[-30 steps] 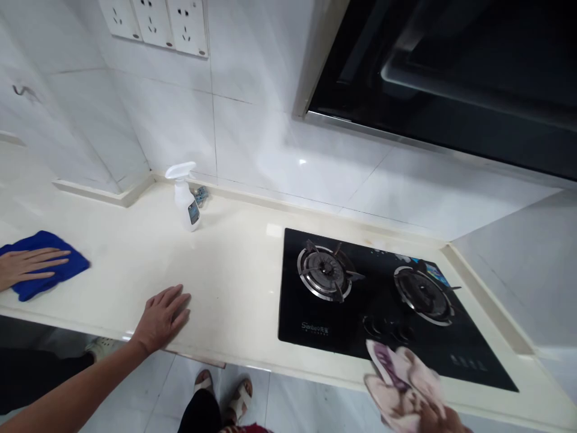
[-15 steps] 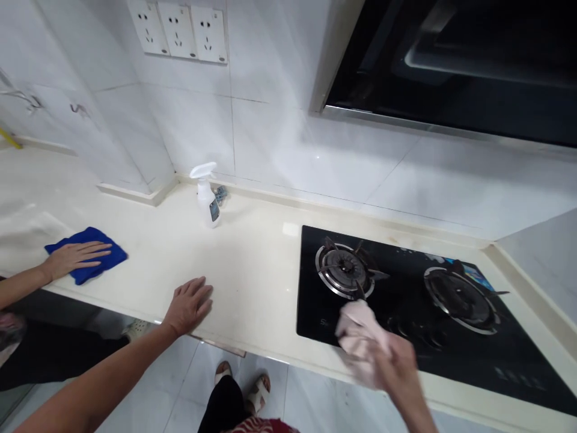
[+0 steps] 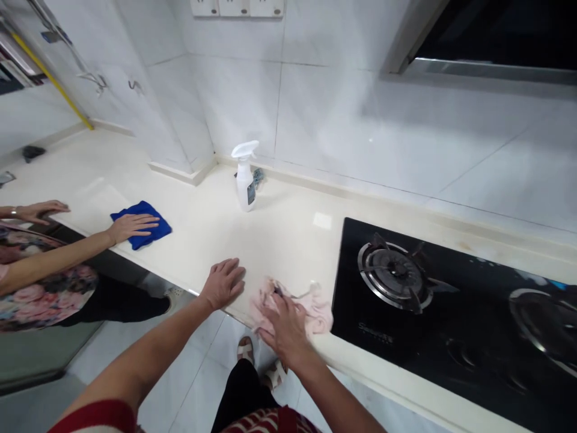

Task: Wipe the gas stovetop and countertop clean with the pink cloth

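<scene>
My left hand (image 3: 223, 284) lies flat on the cream countertop (image 3: 202, 240), fingers stretched out, holding nothing. To its right, my right hand (image 3: 285, 329) presses a crumpled pink cloth (image 3: 318, 310) down on the counter near the front edge. The cloth bunches around the fingers, and part of it spreads toward the left edge of the black gas stove (image 3: 360, 300). Some of the cloth is hidden beneath the hand.
A white spray bottle (image 3: 246, 183) stands by the wall. At the left, a co-worker's hand (image 3: 133, 225) rests on a blue cloth (image 3: 148, 231); their other hand (image 3: 45, 210) is at the counter edge. A range hood (image 3: 496, 36) overhangs the stove's burner (image 3: 396, 270).
My right hand has brought the pink cloth left, from above the stove's front onto the counter. My left hand stays on the counter. The view has shifted left and down.
</scene>
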Available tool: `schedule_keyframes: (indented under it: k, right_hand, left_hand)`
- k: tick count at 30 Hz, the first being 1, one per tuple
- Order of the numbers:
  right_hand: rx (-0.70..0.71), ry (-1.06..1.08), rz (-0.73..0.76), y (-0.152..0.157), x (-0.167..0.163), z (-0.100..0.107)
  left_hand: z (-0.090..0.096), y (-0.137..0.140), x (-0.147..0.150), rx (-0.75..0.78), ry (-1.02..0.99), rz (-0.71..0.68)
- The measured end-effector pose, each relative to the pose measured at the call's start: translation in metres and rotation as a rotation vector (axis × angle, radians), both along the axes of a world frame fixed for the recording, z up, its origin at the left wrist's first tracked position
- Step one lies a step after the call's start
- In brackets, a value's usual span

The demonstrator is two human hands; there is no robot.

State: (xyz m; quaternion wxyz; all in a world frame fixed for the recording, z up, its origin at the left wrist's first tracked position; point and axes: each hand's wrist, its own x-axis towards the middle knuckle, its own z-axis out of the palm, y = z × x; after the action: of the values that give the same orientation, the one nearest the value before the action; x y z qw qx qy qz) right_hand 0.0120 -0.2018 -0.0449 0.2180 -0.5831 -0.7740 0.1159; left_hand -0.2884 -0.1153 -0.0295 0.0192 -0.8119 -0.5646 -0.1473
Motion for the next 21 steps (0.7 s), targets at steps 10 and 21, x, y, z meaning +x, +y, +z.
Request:
schedule_keyframes:
  k: [10, 21]
  right_hand:
    - [-0.028, -0.119, 0.294, -0.023, 0.032, 0.002]
    - [0.070, -0.300, 0.457, 0.020, -0.075, 0.013]
  left_hand:
    - [-0.008, -0.004, 0.002, 0.023, -0.043, -0.017]
    - [-0.015, -0.002, -0.003, 0.038, -0.262, -0.011]
